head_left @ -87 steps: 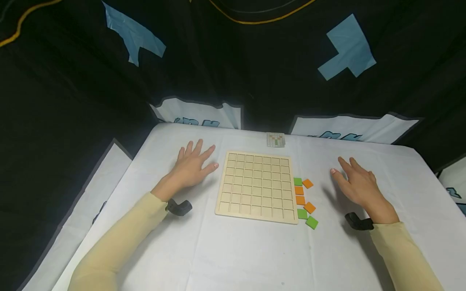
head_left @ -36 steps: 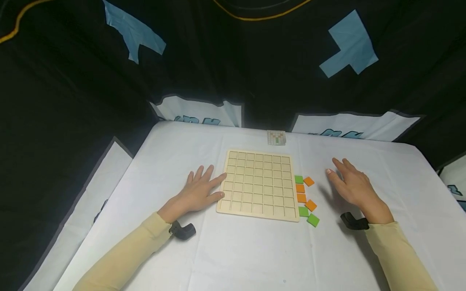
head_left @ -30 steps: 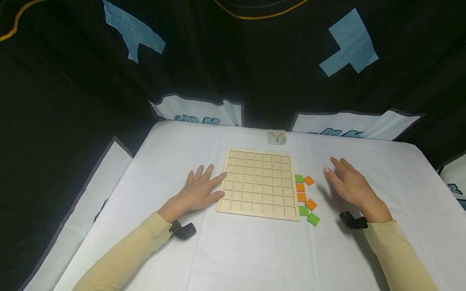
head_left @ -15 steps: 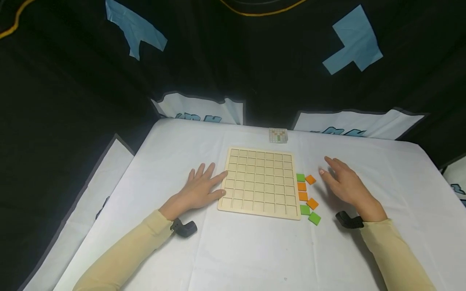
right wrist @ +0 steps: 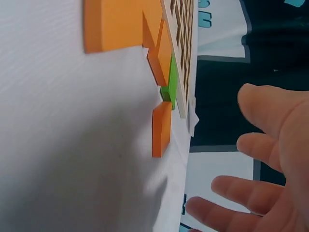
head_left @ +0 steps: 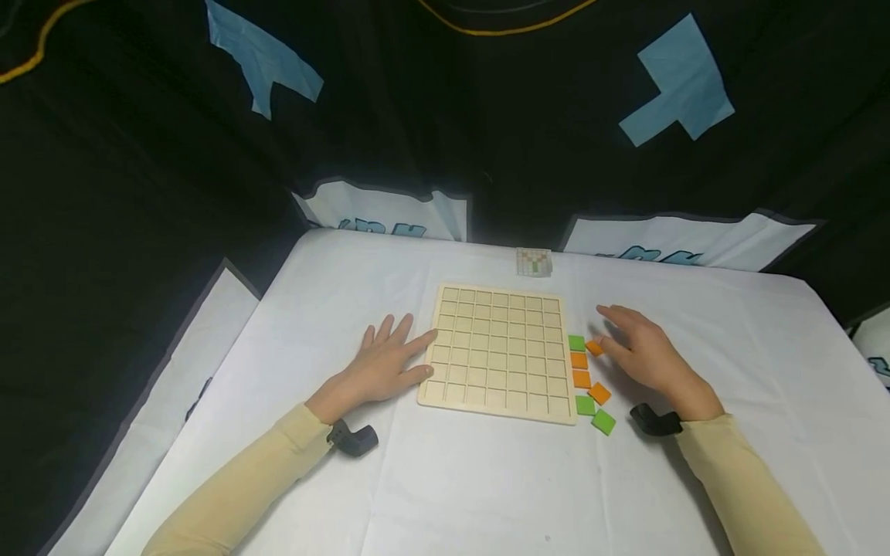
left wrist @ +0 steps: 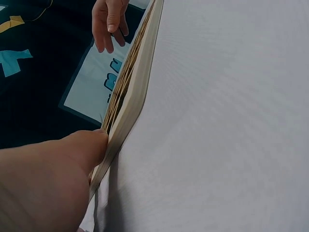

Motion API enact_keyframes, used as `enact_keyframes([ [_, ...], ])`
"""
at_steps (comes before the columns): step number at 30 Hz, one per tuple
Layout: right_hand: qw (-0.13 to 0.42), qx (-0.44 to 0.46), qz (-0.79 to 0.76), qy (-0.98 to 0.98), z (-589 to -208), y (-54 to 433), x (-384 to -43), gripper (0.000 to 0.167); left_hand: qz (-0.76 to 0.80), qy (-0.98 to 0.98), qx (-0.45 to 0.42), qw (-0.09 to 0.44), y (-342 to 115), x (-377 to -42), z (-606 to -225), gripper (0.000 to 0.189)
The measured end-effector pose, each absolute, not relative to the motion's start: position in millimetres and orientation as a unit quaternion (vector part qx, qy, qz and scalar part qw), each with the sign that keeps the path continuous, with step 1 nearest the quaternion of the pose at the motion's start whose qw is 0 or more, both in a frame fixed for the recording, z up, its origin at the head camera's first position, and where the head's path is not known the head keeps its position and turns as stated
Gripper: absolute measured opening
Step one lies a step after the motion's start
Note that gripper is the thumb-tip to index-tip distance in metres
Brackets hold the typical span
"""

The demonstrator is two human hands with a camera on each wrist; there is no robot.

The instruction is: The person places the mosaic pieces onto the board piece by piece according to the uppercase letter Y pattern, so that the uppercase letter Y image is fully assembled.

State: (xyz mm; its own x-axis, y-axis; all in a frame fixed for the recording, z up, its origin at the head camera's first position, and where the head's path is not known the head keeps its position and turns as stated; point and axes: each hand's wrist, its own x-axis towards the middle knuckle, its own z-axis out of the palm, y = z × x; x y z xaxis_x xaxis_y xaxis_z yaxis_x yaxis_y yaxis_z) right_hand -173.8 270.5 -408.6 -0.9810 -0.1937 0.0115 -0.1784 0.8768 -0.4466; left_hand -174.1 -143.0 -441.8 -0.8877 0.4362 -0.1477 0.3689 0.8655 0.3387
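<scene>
A square wooden grid board (head_left: 497, 354) lies flat on the white table. My left hand (head_left: 381, 369) rests at its left edge with fingers spread, thumb and index finger touching the rim. In the left wrist view the thumb (left wrist: 87, 147) lies against the board's side. My right hand (head_left: 643, 351) hovers over the table right of the board, fingers extended and holding nothing. Below its thumb is an orange tile (head_left: 594, 347), seen in the right wrist view as a lone orange tile (right wrist: 161, 129) under the hand. A green tile (head_left: 576, 343) sits by the board's right edge.
More orange tiles (head_left: 580, 361) and green tiles (head_left: 603, 422) lie along the board's right side. Behind the board is a small card (head_left: 534, 262) with a coloured grid pattern. A black curtain (head_left: 514, 123) with blue tape hangs past the table's far edge.
My left hand has come down and right onto the board's left edge, then stayed there. My right hand has moved left toward the tiles, its thumb now over the upper orange tile.
</scene>
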Motion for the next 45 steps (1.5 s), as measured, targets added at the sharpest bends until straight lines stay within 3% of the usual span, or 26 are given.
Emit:
enact_keyframes([
  [45,0.021,-0.139,-0.245,0.959,-426.2,249.5,-190.2,0.039,0.161,0.959,0.210,0.103,-143.6,-172.4,-443.5,0.066],
])
